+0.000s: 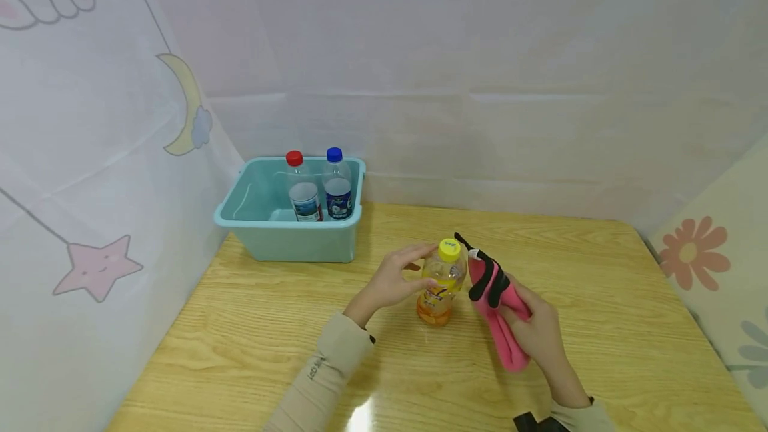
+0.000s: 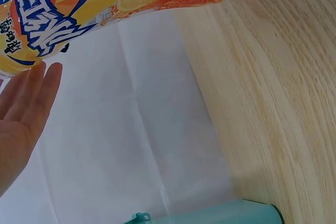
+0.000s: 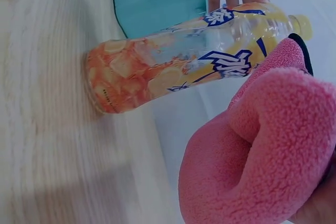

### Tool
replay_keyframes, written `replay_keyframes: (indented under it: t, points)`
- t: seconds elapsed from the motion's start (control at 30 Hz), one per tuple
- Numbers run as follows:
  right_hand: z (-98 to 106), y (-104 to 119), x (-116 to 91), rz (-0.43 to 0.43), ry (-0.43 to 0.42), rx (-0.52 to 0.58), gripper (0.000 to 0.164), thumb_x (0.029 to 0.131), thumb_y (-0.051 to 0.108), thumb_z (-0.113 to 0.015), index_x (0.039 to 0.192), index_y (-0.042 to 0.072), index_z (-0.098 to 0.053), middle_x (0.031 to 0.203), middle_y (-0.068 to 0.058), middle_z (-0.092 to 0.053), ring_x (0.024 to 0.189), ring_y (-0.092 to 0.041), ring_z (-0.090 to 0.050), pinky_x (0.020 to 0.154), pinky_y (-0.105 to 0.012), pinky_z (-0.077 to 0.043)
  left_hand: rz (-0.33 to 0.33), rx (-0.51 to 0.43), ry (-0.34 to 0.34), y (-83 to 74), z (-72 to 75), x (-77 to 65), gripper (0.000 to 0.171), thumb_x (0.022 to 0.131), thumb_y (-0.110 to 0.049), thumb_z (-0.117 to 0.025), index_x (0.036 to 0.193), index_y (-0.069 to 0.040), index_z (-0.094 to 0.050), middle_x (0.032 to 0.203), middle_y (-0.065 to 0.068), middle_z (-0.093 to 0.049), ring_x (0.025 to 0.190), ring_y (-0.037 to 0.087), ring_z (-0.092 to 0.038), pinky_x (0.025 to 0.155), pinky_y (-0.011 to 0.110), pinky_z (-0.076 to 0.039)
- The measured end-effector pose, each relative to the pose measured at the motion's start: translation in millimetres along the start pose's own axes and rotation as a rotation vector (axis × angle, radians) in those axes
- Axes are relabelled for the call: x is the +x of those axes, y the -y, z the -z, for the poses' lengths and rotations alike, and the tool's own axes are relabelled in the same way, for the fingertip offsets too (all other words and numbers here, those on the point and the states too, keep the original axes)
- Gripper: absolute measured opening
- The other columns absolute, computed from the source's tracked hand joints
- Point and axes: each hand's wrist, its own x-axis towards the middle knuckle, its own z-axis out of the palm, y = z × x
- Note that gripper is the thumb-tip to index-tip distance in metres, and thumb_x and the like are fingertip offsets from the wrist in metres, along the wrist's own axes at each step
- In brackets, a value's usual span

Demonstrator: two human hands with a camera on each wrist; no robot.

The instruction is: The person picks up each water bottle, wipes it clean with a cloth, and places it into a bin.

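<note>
A plastic drink bottle [image 1: 441,295] with a yellow cap and an orange-yellow label stands on the table. My left hand [image 1: 396,279] is at the bottle's left side, near its shoulder, thumb in front and fingers toward the neck. In the left wrist view the fingers of that hand [image 2: 23,108] look nearly straight, with tips at the bottle's edge [image 2: 68,14]. My right hand [image 1: 537,325] grips a folded pink fleece cloth [image 1: 501,319] with black trim, just right of the bottle. The cloth [image 3: 273,145] hides part of that hand in the right wrist view.
Back left on the wooden table [image 1: 264,325] stands a light blue plastic basin [image 1: 300,243]. Inside it are a red-capped bottle [image 1: 305,195] and a blue-capped bottle [image 1: 338,189]. A pale printed cloth [image 1: 480,145] hangs behind the table.
</note>
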Motion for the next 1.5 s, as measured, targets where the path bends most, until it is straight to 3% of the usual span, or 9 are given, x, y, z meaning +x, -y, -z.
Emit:
replay_keyframes:
  t: [0.3,0.6,0.73,0.77,0.9,0.97,1.0,1.13,1.5]
  points:
    - [0.4,14.0,7.3,0.038,-0.040,0.041,0.048,0.064,-0.011,-0.073,0.110,0.000,-0.065,0.093,-0.016,-0.067,0.073,-0.001,-0.054,0.058,-0.011,-0.041,-0.023,-0.038,0.056,3.4,2.5,-0.3,0.058,0.084,-0.011,-0.065,0.136,0.000,-0.040,0.136,0.015,-0.042,0.120,0.025,-0.046,0.088,0.040,-0.048]
    - [-1.8,24.5,13.9,0.061,-0.050,0.028,0.049,0.064,-0.011,-0.072,0.111,0.003,-0.065,0.090,-0.015,-0.067,0.070,-0.006,-0.054,0.056,-0.015,-0.041,-0.015,-0.052,0.065,4.0,2.8,-0.7,0.059,0.085,-0.011,-0.064,0.137,-0.002,-0.039,0.138,0.013,-0.040,0.122,0.025,-0.044,0.090,0.041,-0.047]
    - [-4.1,24.1,16.9,0.078,-0.038,0.040,0.050,0.067,-0.007,-0.071,0.114,0.007,-0.064,0.091,-0.015,-0.066,0.069,-0.012,-0.055,0.054,-0.021,-0.042,-0.013,-0.061,0.067,5.8,1.7,-0.9,0.059,0.085,-0.011,-0.064,0.137,-0.001,-0.039,0.138,0.012,-0.040,0.122,0.024,-0.044,0.090,0.040,-0.046]
    - [-10.5,8.2,16.4,0.098,-0.030,0.103,0.049,0.070,-0.004,-0.071,0.116,0.009,-0.063,0.094,-0.014,-0.067,0.071,-0.012,-0.056,0.056,-0.023,-0.043,-0.011,-0.063,0.067,6.3,1.3,-0.9,0.059,0.085,-0.012,-0.064,0.137,-0.002,-0.038,0.138,0.012,-0.040,0.122,0.024,-0.044,0.091,0.040,-0.046]
    - [-13.0,7.6,19.5,0.110,-0.015,0.125,0.050,0.070,-0.003,-0.070,0.117,0.011,-0.063,0.096,-0.013,-0.067,0.070,-0.013,-0.055,0.055,-0.024,-0.043,-0.010,-0.076,0.064,6.9,0.5,-0.9,0.059,0.085,-0.011,-0.064,0.137,-0.003,-0.039,0.139,0.011,-0.039,0.123,0.023,-0.043,0.091,0.040,-0.046]
    - [-14.2,7.9,21.2,0.116,0.002,0.109,0.049,0.070,-0.004,-0.070,0.117,0.009,-0.063,0.096,-0.014,-0.067,0.071,-0.014,-0.056,0.056,-0.024,-0.045,-0.010,-0.079,0.061,6.7,0.4,-1.2,0.059,0.085,-0.011,-0.064,0.137,-0.004,-0.039,0.139,0.011,-0.039,0.123,0.024,-0.043,0.090,0.040,-0.046]
    - [-9.0,24.3,23.3,0.102,0.003,0.046,0.052,0.067,-0.008,-0.070,0.116,0.007,-0.063,0.094,-0.015,-0.067,0.070,-0.015,-0.056,0.055,-0.024,-0.044,-0.010,-0.082,0.060,6.5,0.4,-1.3,0.059,0.084,-0.011,-0.064,0.137,-0.004,-0.039,0.139,0.010,-0.039,0.123,0.024,-0.043,0.090,0.040,-0.046]
    - [-10.5,28.7,26.8,0.114,0.040,-0.003,0.052,0.066,-0.011,-0.070,0.115,0.003,-0.062,0.094,-0.015,-0.066,0.073,-0.020,-0.058,0.056,-0.030,-0.048,-0.009,-0.081,0.056,5.5,0.1,-1.3,0.059,0.084,-0.011,-0.065,0.137,-0.004,-0.039,0.139,0.010,-0.039,0.122,0.023,-0.043,0.090,0.039,-0.046]
    - [-13.9,33.5,29.4,0.143,0.049,-0.042,0.045,0.064,-0.013,-0.067,0.107,-0.003,-0.064,0.088,-0.017,-0.066,0.071,-0.025,-0.060,0.054,-0.035,-0.049,-0.011,-0.058,0.050,5.5,0.6,-1.3,0.058,0.085,-0.011,-0.063,0.138,-0.004,-0.039,0.138,0.011,-0.041,0.122,0.023,-0.044,0.090,0.035,-0.047]
